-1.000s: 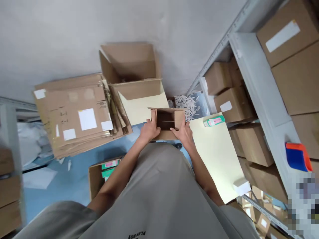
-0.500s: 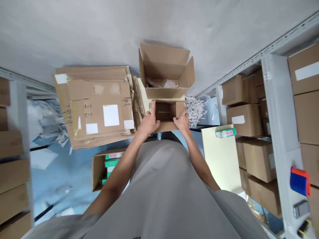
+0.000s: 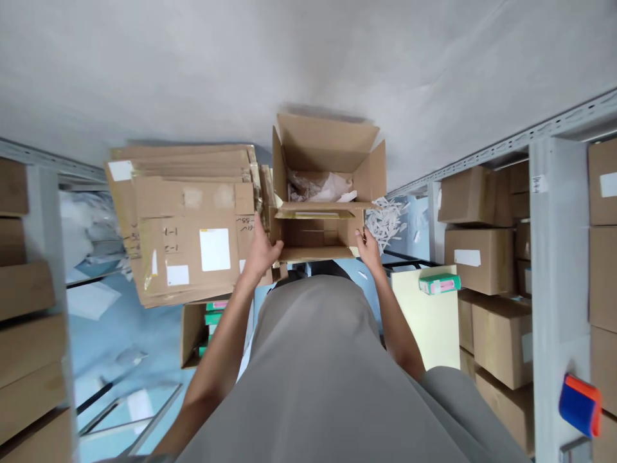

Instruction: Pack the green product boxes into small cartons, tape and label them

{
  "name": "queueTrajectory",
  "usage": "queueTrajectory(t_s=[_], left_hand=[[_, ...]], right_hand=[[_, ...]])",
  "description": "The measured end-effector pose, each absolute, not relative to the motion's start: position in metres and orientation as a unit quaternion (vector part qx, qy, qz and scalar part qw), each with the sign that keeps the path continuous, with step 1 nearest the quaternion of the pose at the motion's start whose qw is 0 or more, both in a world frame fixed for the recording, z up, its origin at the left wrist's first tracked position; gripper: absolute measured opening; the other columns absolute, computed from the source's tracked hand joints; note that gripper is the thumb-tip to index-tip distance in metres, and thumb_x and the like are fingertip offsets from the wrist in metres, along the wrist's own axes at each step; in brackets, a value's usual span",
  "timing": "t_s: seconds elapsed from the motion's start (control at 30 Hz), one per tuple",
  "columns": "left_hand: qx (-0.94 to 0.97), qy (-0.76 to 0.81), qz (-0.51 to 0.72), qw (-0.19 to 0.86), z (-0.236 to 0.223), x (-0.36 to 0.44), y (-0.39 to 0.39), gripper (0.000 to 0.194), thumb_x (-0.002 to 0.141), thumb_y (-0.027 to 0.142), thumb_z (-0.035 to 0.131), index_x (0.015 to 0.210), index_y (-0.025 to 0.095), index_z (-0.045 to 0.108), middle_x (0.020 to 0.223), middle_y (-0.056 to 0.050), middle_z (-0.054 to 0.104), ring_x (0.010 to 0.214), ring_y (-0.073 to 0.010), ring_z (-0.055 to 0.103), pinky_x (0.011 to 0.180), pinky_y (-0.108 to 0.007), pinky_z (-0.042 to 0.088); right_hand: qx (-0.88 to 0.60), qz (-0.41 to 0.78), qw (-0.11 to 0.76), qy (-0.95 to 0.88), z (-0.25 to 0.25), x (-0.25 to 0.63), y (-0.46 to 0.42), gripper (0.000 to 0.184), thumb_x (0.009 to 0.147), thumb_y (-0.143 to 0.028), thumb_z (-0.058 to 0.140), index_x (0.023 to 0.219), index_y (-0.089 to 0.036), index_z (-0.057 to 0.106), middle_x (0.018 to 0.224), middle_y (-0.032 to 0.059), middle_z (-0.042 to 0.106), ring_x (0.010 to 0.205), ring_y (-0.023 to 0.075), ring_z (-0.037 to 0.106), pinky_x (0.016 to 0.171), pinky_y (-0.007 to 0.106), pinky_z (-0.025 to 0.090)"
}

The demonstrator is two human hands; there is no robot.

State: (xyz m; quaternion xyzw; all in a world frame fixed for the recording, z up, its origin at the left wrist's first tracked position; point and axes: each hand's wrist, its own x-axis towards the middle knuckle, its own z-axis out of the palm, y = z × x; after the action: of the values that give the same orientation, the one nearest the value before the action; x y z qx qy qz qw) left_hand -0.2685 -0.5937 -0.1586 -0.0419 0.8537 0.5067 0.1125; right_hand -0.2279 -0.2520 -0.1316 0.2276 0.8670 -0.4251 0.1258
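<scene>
From my head, my right hand (image 3: 369, 248) pinches the small box (image 3: 317, 253) by its right edge. My left hand (image 3: 263, 249) is at the left edge; I can't tell its grip. The big box (image 3: 329, 140) crowds the far edge.

I see matt brown cardboard in the open box (image 3: 330, 145) and the flattened stack (image 3: 187, 193), with glossy clear tape along its edges. The shredded strips (image 3: 385, 222) look like dull white paper. The shelf post (image 3: 559, 276) reads as smooth grey metal, the shirt (image 3: 318, 360) as soft matt cloth.
</scene>
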Motion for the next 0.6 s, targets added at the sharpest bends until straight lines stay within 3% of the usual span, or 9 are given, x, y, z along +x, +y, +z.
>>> queueTrajectory(t_s=[0.1,0.27,0.43,0.53,0.6], left_hand=[[-0.054,0.884,0.461,0.06,-0.14,-0.278,-0.58,0.123,0.092,0.035,0.082,0.185,0.017,0.004,0.178,-0.029,0.037,0.163,-0.0438,0.049,0.134,-0.065,0.041],[-0.005,0.921,0.389,0.033,-0.116,-0.304,-0.561,0.086,0.098,0.033,0.082,0.174,0.027,0.043,0.187,-0.02,0.022,0.178,-0.0424,0.02,0.141,-0.067,0.028],[-0.011,0.916,0.398,0.049,-0.117,-0.32,-0.56,0.059,0.099,0.028,0.078,0.157,0.027,0.062,0.187,-0.018,0.026,0.176,-0.0409,0.028,0.139,-0.062,0.037],[-0.019,0.913,0.396,0.093,-0.122,-0.32,-0.561,0.052,0.099,0.023,0.074,0.15,0.025,0.066,0.179,-0.017,0.041,0.17,-0.0386,0.041,0.136,-0.059,0.042],[-0.029,0.912,0.392,0.116,-0.126,-0.318,-0.56,0.048,0.098,0.02,0.071,0.146,0.025,0.069,0.171,-0.017,0.05,0.163,-0.0379,0.05,0.133,-0.055,0.047]], right_hand=[[0.239,-0.422,0.085,0.87,-0.106,-0.239,-0.237,0.069,0.102,-0.068,0.057,0.148,-0.017,0.066,0.133,0.02,0.082,0.114,0.0329,0.081,0.107,0.047,0.064],[0.159,-0.37,-0.007,0.915,-0.047,-0.308,-0.221,0.055,0.112,-0.064,0.053,0.144,-0.024,0.072,0.13,0.0154,0.081,0.116,0.033,0.078,0.108,0.05,0.064],[-0.102,-0.281,0.194,0.934,-0.071,-0.434,-0.252,0.044,0.105,-0.042,0.078,0.144,-0.021,0.075,0.126,0.0122,0.081,0.124,0.038,0.076,0.114,0.054,0.057],[-0.205,-0.171,0.319,0.91,-0.128,-0.493,-0.296,0.067,0.086,-0.028,0.098,0.147,-0.015,0.073,0.13,0.0173,0.081,0.13,0.0439,0.074,0.114,0.056,0.057],[-0.248,-0.105,0.352,0.897,-0.165,-0.512,-0.326,0.078,0.077,-0.024,0.104,0.146,-0.01,0.072,0.14,0.023,0.078,0.133,0.0459,0.074,0.116,0.056,0.058]])
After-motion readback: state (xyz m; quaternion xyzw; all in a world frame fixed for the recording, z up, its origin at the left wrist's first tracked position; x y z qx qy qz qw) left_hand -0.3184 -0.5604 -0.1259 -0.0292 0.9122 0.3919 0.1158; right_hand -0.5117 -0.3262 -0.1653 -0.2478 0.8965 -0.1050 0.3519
